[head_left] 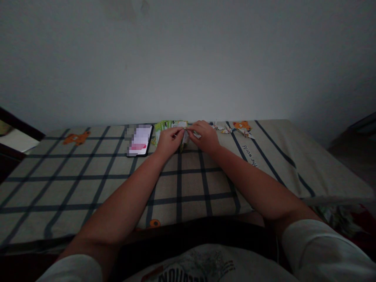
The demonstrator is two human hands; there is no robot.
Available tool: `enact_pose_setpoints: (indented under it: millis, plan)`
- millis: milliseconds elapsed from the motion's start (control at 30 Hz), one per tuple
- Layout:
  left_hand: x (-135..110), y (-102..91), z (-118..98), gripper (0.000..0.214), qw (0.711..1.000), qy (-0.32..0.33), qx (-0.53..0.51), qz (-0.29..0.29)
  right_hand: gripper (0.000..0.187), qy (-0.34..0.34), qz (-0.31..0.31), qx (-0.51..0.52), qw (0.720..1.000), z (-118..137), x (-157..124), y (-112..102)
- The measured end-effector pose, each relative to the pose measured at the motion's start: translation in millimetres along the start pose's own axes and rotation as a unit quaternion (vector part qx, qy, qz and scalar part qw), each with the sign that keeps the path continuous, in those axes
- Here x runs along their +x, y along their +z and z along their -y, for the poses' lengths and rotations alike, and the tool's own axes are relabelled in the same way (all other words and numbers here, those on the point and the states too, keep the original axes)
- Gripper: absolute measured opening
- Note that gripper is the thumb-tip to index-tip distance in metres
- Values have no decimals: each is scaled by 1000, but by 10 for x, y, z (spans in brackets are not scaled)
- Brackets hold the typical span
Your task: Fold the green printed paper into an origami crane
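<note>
Two-handed pinch: left hand (pixel 170 140) and right hand (pixel 205 136) grasp folded wrapper (pixel 184 141) between them; long axis near-to-far, neither hand nearer.

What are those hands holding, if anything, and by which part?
The left hand and right hand pinch what looks like a small wrapper by its top end, between fingertips; it's too dim to be sure.

1. The small piece (pixel 184 143) I pinch — partly hidden by my left hand (pixel 169 140) and right hand (pixel 206 136) — is too small to make out.
2. Green packets (pixel 164 125) sit partly behind my left hand, print (pixel 182 123) unreadably tiny.
3. The phone screen (pixel 141 138) is partly blurred into blocks.
4. My shirt lettering (pixel 182 275) is cut by the bottom edge.
</note>
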State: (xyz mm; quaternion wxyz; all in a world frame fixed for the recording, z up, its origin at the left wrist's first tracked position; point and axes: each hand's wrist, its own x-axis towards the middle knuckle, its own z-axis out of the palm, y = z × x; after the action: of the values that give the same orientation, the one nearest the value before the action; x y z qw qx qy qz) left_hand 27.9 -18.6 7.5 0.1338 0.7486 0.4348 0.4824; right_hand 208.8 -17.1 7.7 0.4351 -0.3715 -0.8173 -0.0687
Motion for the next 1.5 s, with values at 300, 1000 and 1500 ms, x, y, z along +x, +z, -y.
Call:
enact_pose_setpoints:
  millis: [300, 1000, 1500]
  plan:
    - [-14, -14, -7, 27, 999, 27, 22, 11, 24, -4, 16, -16, 1000, 52, -2, -30]
    - [-52, -10, -65, 22, 995, 68, 67, 9, 19, -8, 0, -20, 1000, 92, 17, -43]
    - [-45, 4, -58, 19, 994, 88, 64, -5, 14, 65, -31, 67, 995, 60, 41, 24]
